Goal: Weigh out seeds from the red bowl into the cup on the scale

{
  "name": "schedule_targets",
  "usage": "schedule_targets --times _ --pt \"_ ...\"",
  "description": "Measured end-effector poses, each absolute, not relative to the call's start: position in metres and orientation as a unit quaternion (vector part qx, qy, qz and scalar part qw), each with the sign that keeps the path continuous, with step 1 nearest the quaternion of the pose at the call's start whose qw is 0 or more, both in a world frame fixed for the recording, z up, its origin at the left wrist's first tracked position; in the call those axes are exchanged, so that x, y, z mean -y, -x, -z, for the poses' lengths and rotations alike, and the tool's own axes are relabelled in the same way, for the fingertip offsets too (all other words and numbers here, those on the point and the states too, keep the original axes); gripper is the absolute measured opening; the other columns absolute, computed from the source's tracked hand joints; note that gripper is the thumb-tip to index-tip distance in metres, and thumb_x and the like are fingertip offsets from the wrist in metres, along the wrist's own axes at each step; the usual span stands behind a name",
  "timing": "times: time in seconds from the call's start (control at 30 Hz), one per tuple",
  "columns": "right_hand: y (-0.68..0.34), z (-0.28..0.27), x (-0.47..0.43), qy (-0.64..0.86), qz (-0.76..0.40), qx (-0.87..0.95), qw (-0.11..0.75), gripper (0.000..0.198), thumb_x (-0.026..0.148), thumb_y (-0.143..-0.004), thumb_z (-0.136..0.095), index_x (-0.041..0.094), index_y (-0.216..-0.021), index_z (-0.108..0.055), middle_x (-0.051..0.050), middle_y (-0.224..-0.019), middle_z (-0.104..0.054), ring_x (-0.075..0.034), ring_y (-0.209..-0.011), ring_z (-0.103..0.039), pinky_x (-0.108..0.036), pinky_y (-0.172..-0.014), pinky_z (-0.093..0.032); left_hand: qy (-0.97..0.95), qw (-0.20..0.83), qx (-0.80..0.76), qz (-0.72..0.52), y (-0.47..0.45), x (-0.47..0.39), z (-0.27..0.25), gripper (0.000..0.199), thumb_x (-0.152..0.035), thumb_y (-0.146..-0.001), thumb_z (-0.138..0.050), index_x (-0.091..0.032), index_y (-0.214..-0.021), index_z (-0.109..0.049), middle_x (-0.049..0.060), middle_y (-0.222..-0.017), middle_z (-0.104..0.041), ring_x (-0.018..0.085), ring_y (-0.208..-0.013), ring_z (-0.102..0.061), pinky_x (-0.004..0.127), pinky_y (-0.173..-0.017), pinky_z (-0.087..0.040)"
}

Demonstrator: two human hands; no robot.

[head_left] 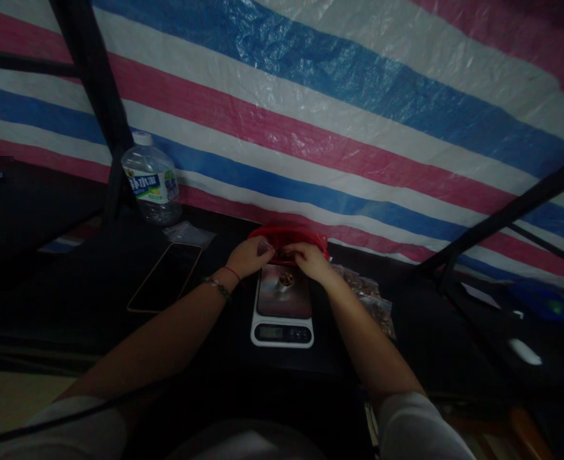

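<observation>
A red plastic bag (323, 243) lies open behind a white digital scale (258, 340), with dark contents that I cannot make out. My left hand (249, 257) is closed at the bag's left side, on what looks like a small clear plastic bag (265, 246). Over the red bag's mouth, my right hand (311, 260) has its fingers bent together; whatever they pinch is too dark to name. On the scale's metal plate stands a small round cup (286, 287) with brownish bits inside. The display is unreadable.
Several filled clear bags (380, 310) lie right of the scale. A phone (167, 278), clear plastic bags (189, 234) and a large bottle (151, 182) are on the left. Dark metal bars (90, 76) rise before a striped plastic sheet (282, 140). A white object (524, 351) lies far right.
</observation>
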State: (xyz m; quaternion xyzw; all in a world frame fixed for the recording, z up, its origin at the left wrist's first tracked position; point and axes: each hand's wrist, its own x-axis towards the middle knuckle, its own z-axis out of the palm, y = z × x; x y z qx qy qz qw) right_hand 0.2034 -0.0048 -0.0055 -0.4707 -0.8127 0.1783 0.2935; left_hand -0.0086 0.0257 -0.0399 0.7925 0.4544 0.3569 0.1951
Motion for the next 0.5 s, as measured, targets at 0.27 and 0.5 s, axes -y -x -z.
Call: schedule_targets --times 0.27,0.5 --pt "-0.211 0.001 0.052 0.391 -0.289 0.844 0.226 0.059 0.019 -0.068 -0.073 0.023 -0.125 -0.058 -0.009 -0.132 -0.055 -0.025 -0.122 -0.05 -0.042 -0.105 -0.038 -0.767 0.245 -0.408 -0.43 0.008 -0.029 0.047 0.031 -0.041 -0.083 -0.055 -0.018 -0.102 -0.059 0.007 -0.098 -0.067 0.021 -0.088 -0.064 0.033 -0.078 -0.05" --pt "-0.209 0.01 0.038 0.408 -0.401 0.731 0.372 0.042 0.023 -0.069 -0.071 0.02 -0.11 -0.063 -0.007 -0.11 -0.065 -0.021 -0.1 -0.063 -0.037 -0.092 -0.048 -0.761 0.291 -0.393 -0.427 0.006 -0.026 0.045 0.03 -0.035 -0.073 -0.064 -0.018 -0.098 -0.059 0.004 -0.091 -0.067 0.019 -0.081 -0.064 0.032 -0.073 -0.051"
